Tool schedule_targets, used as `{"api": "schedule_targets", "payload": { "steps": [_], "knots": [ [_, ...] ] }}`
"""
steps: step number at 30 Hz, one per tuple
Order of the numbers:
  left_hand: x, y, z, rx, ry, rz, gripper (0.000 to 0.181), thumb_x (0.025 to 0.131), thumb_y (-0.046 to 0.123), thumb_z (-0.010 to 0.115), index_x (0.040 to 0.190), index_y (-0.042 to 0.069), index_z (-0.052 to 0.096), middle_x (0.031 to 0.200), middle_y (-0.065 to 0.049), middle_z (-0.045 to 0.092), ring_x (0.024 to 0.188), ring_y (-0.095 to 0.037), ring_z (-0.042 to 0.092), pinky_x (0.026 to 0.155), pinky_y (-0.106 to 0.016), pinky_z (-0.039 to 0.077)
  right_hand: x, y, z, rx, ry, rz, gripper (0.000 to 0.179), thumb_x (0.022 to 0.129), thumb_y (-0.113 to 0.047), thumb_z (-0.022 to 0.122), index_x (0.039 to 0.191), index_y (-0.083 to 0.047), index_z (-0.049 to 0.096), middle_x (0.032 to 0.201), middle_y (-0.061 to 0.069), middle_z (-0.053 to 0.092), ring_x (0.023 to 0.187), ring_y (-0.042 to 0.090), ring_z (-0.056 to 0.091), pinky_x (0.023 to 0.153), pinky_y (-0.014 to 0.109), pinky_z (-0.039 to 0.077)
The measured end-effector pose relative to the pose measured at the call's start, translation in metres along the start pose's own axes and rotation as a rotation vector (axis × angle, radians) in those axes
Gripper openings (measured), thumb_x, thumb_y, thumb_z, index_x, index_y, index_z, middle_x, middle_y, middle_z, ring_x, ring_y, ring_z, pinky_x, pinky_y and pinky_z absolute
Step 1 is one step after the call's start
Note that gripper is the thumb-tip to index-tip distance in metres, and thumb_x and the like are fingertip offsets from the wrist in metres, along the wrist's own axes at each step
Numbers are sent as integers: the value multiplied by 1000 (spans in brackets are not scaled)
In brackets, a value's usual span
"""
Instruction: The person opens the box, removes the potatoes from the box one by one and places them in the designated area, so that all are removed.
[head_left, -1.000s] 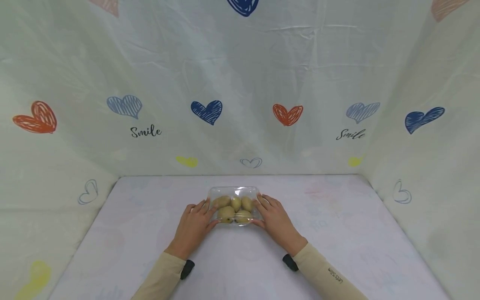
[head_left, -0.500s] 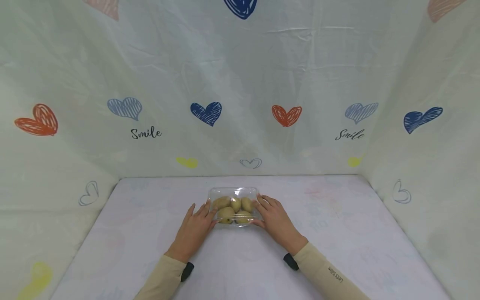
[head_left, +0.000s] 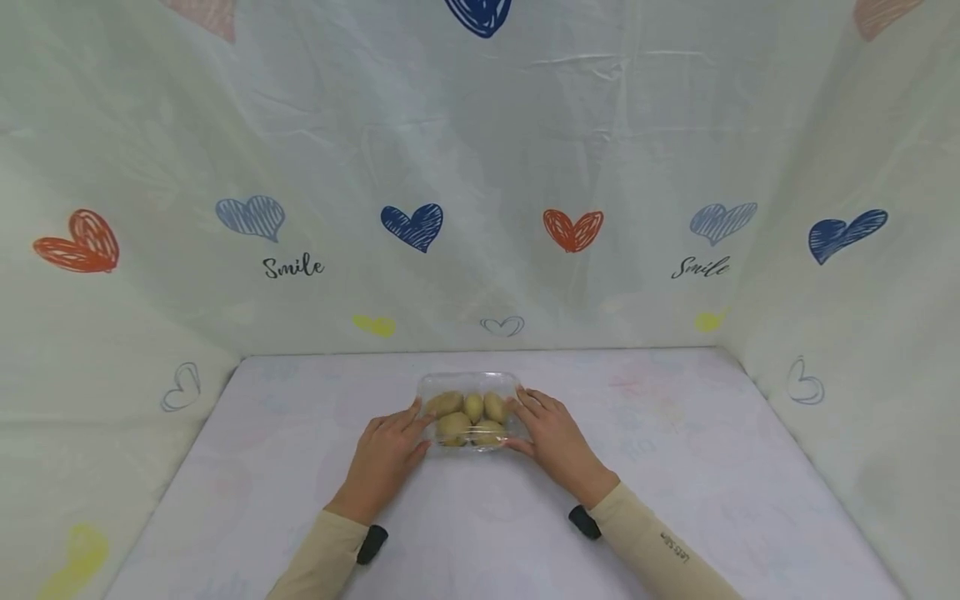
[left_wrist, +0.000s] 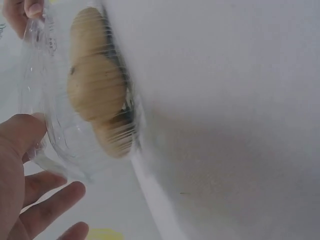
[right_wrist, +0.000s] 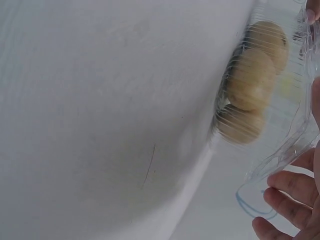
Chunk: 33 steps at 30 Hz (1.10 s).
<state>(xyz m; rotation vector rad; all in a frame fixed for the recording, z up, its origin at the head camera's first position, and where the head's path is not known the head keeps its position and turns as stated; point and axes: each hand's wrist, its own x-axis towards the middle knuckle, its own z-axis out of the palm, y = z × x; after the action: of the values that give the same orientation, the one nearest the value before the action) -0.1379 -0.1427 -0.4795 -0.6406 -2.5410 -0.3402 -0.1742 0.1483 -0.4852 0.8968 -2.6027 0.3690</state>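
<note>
A clear plastic box [head_left: 468,382] stands near the back of the white table, with several yellowish-brown, potato-like pieces [head_left: 453,428] inside. My left hand [head_left: 384,461] holds the box at its left end; in the left wrist view the thumb [left_wrist: 25,131] lies on the rim and the other fingers spread beyond the corner. At the opposite end my right hand [head_left: 558,442] holds the rim, thumb toward the near side and fingers toward the back. Part of that right thumb falls outside the right wrist view, where the fingers [right_wrist: 295,187] show past the corner.
The white table [head_left: 480,533] stretches in front of the box and to both sides. Behind it hangs a pale curtain [head_left: 480,167] printed with hearts, which also lines both sides. A dark wrist device [head_left: 372,544] sits at the left cuff.
The left hand's outer fingers, spread apart half a second ago, now lie closer together. The box has shifted very slightly; the right hand stays at its end.
</note>
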Motion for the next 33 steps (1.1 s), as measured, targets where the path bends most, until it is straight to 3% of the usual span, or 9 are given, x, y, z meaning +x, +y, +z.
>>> {"api": "schedule_targets", "payload": {
  "steps": [4,10,20,27,33],
  "knots": [
    [-1,-2,1,-96,-1,-50,48,80,10,92,125,9,76,137,-19,69,111,-34,71,83,-51,59,-2,1,0,-7,-4,7,70,87,-42,84,140,-1,65,146,23,61,131,39,59,104,54,52],
    [-1,-3,1,-206,-12,-127,48,80,10,92,126,9,77,141,-18,67,114,-37,70,85,-55,58,-4,4,-1,-19,1,13,74,88,-46,83,145,-4,62,150,19,59,130,37,59,102,53,53],
    [1,-3,1,-463,-54,-341,48,90,13,86,135,8,71,151,-14,59,136,-40,57,107,-60,50,-1,0,-6,93,76,92,68,89,-42,83,141,-2,64,143,15,65,124,34,62,103,50,54],
    [3,2,5,-613,-26,-419,60,93,1,79,148,1,56,151,-20,54,122,-38,62,95,-56,56,4,-3,-11,167,132,179,62,89,-36,85,137,-1,65,132,15,71,121,35,65,100,51,56],
    [3,5,7,-718,-44,-538,63,96,0,74,153,-3,46,145,-25,53,114,-38,63,89,-48,59,11,-5,-15,232,165,226,60,90,-30,85,138,0,64,128,15,71,117,33,66,97,50,58]
  ]
}}
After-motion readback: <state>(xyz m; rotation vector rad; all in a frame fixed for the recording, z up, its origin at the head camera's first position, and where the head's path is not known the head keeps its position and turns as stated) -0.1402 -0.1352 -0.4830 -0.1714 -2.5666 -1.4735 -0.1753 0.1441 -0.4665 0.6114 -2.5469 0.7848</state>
